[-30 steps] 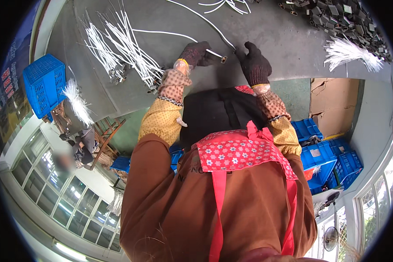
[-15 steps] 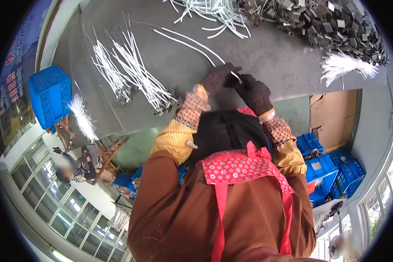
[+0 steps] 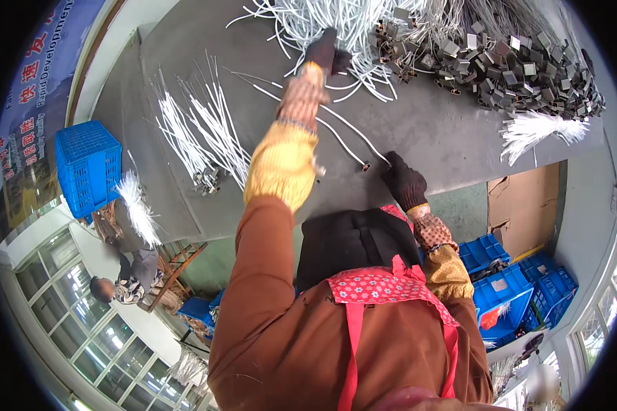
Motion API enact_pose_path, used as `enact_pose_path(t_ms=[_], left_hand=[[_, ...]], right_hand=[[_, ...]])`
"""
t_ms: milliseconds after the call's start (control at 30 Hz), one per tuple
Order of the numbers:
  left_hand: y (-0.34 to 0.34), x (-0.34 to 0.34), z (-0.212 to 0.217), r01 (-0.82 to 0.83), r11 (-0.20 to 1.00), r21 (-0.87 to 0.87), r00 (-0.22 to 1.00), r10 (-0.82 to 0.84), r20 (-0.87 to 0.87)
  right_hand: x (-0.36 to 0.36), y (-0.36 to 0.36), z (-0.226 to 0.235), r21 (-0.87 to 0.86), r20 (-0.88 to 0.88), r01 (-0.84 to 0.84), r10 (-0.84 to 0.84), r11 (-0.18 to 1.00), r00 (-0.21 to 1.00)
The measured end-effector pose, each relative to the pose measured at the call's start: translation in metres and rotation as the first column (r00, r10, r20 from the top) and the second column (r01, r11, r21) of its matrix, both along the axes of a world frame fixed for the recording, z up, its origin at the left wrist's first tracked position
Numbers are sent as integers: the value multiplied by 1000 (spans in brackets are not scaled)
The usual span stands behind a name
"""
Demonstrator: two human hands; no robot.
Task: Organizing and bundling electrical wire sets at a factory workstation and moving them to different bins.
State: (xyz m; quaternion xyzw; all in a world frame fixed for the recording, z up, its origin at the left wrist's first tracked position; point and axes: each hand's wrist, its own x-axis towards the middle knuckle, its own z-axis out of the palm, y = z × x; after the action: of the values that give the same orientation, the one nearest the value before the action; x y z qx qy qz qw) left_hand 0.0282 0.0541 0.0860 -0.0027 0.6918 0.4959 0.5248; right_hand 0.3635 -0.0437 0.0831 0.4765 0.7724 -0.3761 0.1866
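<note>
Dark blocks (image 3: 528, 68) flank white tubes (image 3: 322, 19) at our left hand (image 3: 326, 55); our right hand (image 3: 406, 183) touches a white-sleeved wire (image 3: 364, 135), both grips unclear.

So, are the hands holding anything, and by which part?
The right hand seems to hold a white tube by its near end; left hand, cannot tell.

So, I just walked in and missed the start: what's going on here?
Someone is at work at a grey table. Their gloved left hand is stretched out to a heap of white cords; the gloved right hand is at the near end of a single cord. A second cord lies beside it, and white bundles lie to the left.
</note>
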Motion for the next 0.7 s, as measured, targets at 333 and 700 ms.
enact_pose_path(t_ms=[333, 700], left_hand=[[-50, 3, 8, 205, 941, 268, 975, -220, 29], [-238, 38, 162, -348, 855, 384, 579, 518, -630]], right_hand=[[-37, 95, 30, 144, -315, 457, -398, 878, 862], [-51, 90, 0, 116, -242, 296, -262, 948, 934]])
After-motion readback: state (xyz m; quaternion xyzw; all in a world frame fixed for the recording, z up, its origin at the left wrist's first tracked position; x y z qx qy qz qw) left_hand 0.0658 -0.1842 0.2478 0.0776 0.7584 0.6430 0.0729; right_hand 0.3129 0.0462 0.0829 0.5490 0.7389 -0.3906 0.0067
